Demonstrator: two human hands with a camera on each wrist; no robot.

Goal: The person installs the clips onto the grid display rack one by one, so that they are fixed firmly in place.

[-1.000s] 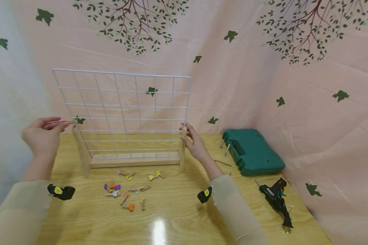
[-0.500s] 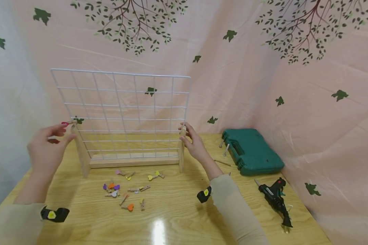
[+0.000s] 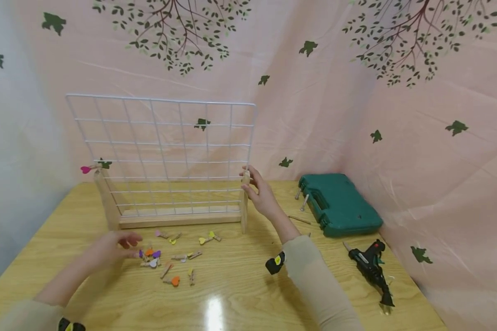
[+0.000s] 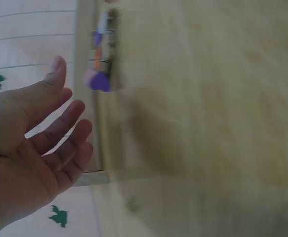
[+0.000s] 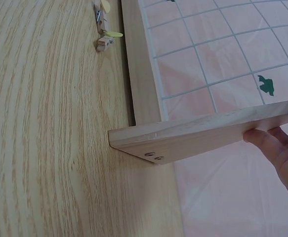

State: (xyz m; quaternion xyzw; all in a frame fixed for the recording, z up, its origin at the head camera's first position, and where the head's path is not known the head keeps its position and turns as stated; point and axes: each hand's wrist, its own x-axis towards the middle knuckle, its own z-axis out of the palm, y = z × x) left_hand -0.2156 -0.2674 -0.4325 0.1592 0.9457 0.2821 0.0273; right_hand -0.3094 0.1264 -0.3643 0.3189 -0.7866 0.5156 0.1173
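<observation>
My left hand [image 3: 107, 250] hovers with loosely bent fingers and holds nothing. Its fingertips are beside a cluster of mini clothespins with purple, orange and white hearts [image 3: 153, 263]; whether they touch is unclear. In the left wrist view a purple heart [image 4: 100, 82] shows ahead of the thumb. A clothespin with a magenta heart [image 3: 85, 169] is clipped at the top of the left wooden upright [image 3: 108, 202]. My right hand [image 3: 262, 195] grips the right wooden upright [image 5: 198, 136] near its top. Between the uprights a white wire grid [image 3: 161, 99] stands on a wooden base bar [image 3: 180, 221].
More heart clothespins, yellow [image 3: 203, 240], pink [image 3: 158, 233] and orange [image 3: 175, 281], lie in front of the stand. To the right are a green plastic case [image 3: 343, 204], bolts [image 3: 304, 202], a hex key [image 3: 300, 219] and a black glue gun [image 3: 370, 269].
My left hand has let go of the magenta heart clothespin, which stays at the left upright. It has moved down and right to the clothespins on the table. My right hand keeps its grip.
</observation>
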